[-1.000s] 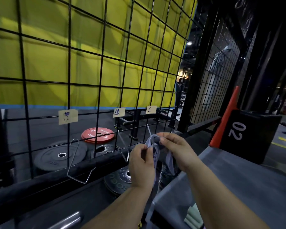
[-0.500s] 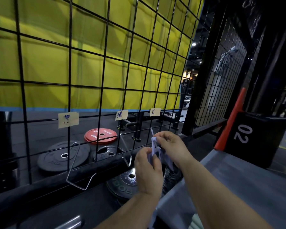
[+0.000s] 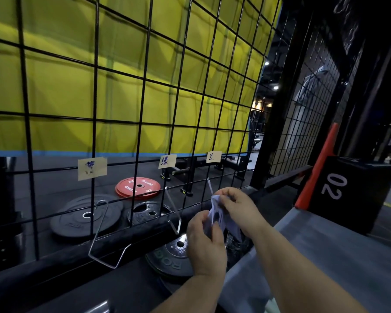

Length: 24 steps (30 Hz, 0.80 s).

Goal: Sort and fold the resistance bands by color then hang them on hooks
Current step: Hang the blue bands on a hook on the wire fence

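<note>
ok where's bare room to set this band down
The grey platform surface is bare from your right hand across to the black box marked 02. Crowded: round black weight plates cluster on the floor by the black wire grid.

Yellow wall (image 3: pixel 61 86) behind black grid (image 3: pixel 95 96) (dim)
</note>
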Each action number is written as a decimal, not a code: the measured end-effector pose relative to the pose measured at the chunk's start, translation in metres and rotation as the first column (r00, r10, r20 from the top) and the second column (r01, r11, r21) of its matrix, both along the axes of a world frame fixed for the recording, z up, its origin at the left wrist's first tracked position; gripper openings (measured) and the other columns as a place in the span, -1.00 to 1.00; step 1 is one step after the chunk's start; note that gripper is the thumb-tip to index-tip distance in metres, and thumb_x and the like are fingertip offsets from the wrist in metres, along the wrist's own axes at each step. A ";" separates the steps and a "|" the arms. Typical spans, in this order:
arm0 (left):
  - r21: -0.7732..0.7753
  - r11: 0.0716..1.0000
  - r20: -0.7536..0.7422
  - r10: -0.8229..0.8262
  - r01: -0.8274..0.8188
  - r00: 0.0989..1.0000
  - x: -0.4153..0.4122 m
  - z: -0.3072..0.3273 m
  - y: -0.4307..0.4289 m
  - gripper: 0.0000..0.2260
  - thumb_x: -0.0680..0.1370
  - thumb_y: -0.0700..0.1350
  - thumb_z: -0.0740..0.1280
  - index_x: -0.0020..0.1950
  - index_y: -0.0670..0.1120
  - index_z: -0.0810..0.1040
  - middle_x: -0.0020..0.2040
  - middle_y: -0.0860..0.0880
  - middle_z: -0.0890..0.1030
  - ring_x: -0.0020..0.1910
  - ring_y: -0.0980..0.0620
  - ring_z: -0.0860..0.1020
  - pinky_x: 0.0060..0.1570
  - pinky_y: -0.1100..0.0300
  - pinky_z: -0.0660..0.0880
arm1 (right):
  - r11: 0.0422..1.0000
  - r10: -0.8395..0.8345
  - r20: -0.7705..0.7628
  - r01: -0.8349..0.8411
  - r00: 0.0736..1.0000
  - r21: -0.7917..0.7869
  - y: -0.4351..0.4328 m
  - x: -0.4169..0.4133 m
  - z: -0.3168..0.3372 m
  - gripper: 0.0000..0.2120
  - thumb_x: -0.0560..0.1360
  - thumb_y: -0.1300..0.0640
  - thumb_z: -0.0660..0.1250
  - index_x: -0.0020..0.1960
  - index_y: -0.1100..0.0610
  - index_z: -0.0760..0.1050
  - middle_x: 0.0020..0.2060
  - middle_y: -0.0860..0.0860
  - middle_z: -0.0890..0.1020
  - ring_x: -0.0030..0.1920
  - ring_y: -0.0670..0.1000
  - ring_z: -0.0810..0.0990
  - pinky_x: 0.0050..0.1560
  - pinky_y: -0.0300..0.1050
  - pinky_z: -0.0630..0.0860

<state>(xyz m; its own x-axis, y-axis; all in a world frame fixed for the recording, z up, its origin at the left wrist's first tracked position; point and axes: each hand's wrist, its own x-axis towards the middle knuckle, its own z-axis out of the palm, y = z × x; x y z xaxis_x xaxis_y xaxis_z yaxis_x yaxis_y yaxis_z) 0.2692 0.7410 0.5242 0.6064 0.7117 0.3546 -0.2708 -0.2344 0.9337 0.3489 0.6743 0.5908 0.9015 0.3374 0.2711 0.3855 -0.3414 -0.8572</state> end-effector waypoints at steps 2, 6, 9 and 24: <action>0.031 0.999 0.006 0.010 -0.010 1.000 0.002 -0.004 -0.001 -0.71 0.52 -0.30 0.30 0.23 -0.12 0.54 0.13 0.02 0.51 0.12 0.03 0.48 0.15 0.23 0.39 | 0.997 0.042 -0.060 -0.038 0.997 0.069 0.000 -0.002 0.000 -0.84 0.59 0.15 0.26 -0.07 0.05 0.61 -0.17 -0.02 0.66 -0.17 -0.08 0.60 -0.14 -0.24 0.51; -0.050 0.998 0.042 -0.037 0.039 0.998 -0.001 0.000 -0.003 -0.72 0.62 -0.27 0.19 0.30 -0.13 0.51 0.18 0.09 0.46 0.18 0.15 0.43 0.05 0.66 0.16 | 0.940 0.150 -0.194 -0.080 0.970 0.330 0.000 -0.004 -0.002 -0.84 0.60 0.23 0.23 -0.01 0.23 0.59 -0.27 0.07 0.65 -0.28 -0.06 0.59 -0.24 -0.27 0.53; -0.226 0.938 0.080 -0.251 0.263 0.965 -0.007 0.011 -0.006 -0.72 0.67 -0.19 0.09 0.19 0.15 0.45 0.05 0.35 0.45 -0.02 0.51 0.46 -0.08 0.67 0.30 | 0.941 0.160 -0.184 -0.093 0.970 0.326 -0.005 -0.003 -0.004 -0.80 0.61 0.23 0.20 0.03 0.22 0.60 -0.22 0.08 0.67 -0.19 -0.02 0.62 -0.13 -0.20 0.52; -0.362 0.883 -0.079 -0.348 0.298 0.934 0.002 -0.011 0.003 -0.73 0.66 -0.01 0.12 0.32 0.17 0.46 0.21 0.16 0.46 0.18 0.13 0.43 0.15 0.25 0.34 | 0.902 0.237 -0.197 -0.140 0.951 0.409 -0.026 -0.003 -0.017 -0.92 0.50 0.28 0.33 -0.06 0.24 0.60 -0.24 0.11 0.65 -0.21 0.04 0.59 -0.13 -0.15 0.53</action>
<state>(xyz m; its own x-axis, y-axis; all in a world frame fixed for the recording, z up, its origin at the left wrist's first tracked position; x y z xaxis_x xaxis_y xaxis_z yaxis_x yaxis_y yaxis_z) 0.2709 0.7441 0.5128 0.8482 0.5291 0.0240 -0.1402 0.1805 0.9735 0.3463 0.6480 0.5734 0.8849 0.4197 0.2021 0.1796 0.0929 -0.9793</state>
